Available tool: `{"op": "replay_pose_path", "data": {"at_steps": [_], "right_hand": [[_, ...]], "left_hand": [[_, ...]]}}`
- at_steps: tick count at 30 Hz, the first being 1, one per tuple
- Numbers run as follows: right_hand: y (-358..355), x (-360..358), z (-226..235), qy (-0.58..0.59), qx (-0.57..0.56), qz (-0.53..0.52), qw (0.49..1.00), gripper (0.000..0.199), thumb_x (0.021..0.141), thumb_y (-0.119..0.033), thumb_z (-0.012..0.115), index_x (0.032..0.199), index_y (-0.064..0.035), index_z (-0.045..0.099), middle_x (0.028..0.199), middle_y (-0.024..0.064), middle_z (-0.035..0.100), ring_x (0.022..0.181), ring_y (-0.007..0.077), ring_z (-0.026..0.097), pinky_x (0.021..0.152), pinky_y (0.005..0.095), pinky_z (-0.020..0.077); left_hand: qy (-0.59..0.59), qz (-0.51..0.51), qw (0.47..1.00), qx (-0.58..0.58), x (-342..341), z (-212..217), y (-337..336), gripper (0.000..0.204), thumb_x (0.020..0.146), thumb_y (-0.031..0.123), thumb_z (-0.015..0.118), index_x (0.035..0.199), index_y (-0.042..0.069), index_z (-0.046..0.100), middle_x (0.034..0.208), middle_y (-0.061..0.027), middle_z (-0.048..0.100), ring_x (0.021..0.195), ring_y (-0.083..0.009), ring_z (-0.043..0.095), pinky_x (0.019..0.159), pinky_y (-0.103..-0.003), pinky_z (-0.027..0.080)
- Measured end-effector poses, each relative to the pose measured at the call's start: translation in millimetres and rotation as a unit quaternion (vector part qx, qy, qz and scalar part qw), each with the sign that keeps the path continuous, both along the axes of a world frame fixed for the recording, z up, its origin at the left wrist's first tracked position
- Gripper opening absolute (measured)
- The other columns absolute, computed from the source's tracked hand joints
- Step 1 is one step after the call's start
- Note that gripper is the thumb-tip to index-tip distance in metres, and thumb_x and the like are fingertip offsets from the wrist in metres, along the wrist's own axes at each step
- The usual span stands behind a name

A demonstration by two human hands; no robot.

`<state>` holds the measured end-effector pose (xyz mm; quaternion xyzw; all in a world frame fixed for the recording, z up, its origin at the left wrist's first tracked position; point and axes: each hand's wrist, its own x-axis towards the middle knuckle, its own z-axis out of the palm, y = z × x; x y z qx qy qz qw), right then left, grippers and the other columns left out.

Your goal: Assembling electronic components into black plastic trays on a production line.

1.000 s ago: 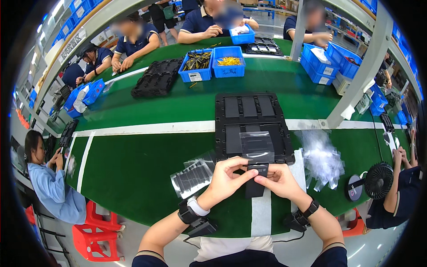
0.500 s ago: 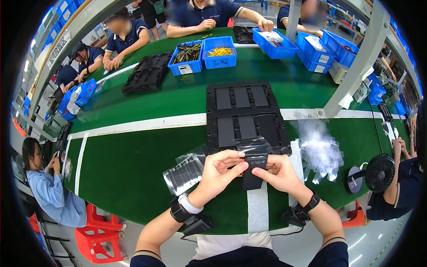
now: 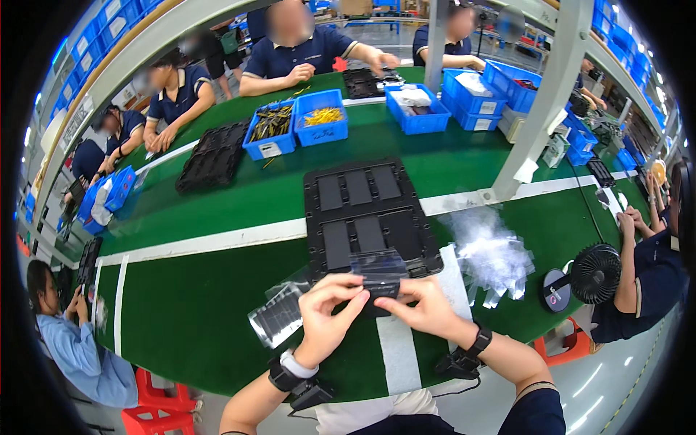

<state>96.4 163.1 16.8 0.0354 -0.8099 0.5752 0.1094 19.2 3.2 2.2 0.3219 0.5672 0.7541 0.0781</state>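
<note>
Between my two hands is a flat black rectangular piece (image 3: 381,289), like a phone battery, tilted so that it looks foreshortened. A clear film (image 3: 379,264) spreads from its far edge. My left hand (image 3: 326,317) pinches the piece's left side between thumb and fingers. On its right side, my right hand (image 3: 426,310) closes thumb and fingers. Just beyond the hands lies a black moulded tray (image 3: 313,217) with several flat dark pieces in its pockets. Beside my left hand is a stack of clear film sheets with dark bars (image 3: 278,316).
Loose clear film strips (image 3: 493,257) are heaped right of the tray. A small black fan (image 3: 596,272) stands farther right, near a grey post (image 3: 540,119). Across the green table are blue bins (image 3: 322,130) and another black tray (image 3: 212,156). Several people sit around it.
The view has shifted, so the table appears lower and farther left. The black piece has tipped, its printed face now less visible, and the film stands up more beyond it. Both hands keep their grip.
</note>
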Motion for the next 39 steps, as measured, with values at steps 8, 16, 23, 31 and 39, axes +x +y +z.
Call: {"op": "replay_pose_path", "data": {"at_steps": [8,16,23,31,39], "right_hand": [[7,-4,0,-0.030,-0.044,0.029,0.998,0.022,0.079,-0.010,0.064,0.096,0.0028,0.061,0.082,0.0110,0.066,0.076,0.0112,0.062,0.065,0.0264,0.0533],[5,-4,-8,-0.037,-0.155,0.081,0.984,0.019,0.079,-0.008,0.064,0.094,0.0030,0.062,0.082,0.0047,0.065,0.071,0.0029,0.054,0.061,0.0210,0.0481],[3,-8,-20,-0.011,-0.137,0.021,0.990,0.025,0.078,-0.018,0.066,0.088,0.0044,0.061,0.075,0.0087,0.064,0.071,0.0074,0.058,0.065,0.0255,0.0508],[11,-10,-15,-0.037,-0.214,-0.032,0.976,0.011,0.089,-0.013,0.049,0.083,-0.0036,0.049,0.063,-0.0015,0.049,0.056,0.0062,0.049,0.055,0.0199,0.0422],[24,-13,-7,0.006,-0.288,-0.118,0.950,0.019,0.092,-0.020,0.044,0.085,-0.0041,0.052,0.062,0.0001,0.050,0.051,0.0054,0.046,0.046,0.0190,0.0383]], "left_hand": [[-0.123,-0.110,0.986,-0.003,-16,-2,-7,0.012,0.074,-0.002,0.066,0.085,-0.003,0.064,0.088,-0.0117,0.063,0.077,-0.0140,0.060,0.067,-0.025,0.051],[-0.020,-0.053,0.995,-0.080,-13,5,-4,0.004,0.075,-0.003,0.063,0.077,-0.003,0.059,0.077,-0.0053,0.058,0.066,-0.0080,0.058,0.061,-0.019,0.049],[-0.036,-0.052,0.994,-0.089,-10,1,4,0.014,0.077,-0.004,0.062,0.090,-0.003,0.058,0.084,-0.0062,0.058,0.076,-0.0096,0.058,0.065,-0.020,0.049],[-0.010,-0.038,0.996,-0.080,-16,-9,1,0.020,0.077,-0.001,0.063,0.096,-0.003,0.058,0.082,-0.0052,0.059,0.076,-0.0100,0.058,0.064,-0.021,0.048],[-0.008,0.002,0.990,-0.141,-16,-7,2,0.015,0.078,0.000,0.062,0.092,-0.004,0.059,0.081,-0.0039,0.057,0.074,-0.0078,0.056,0.060,-0.019,0.045]]}}
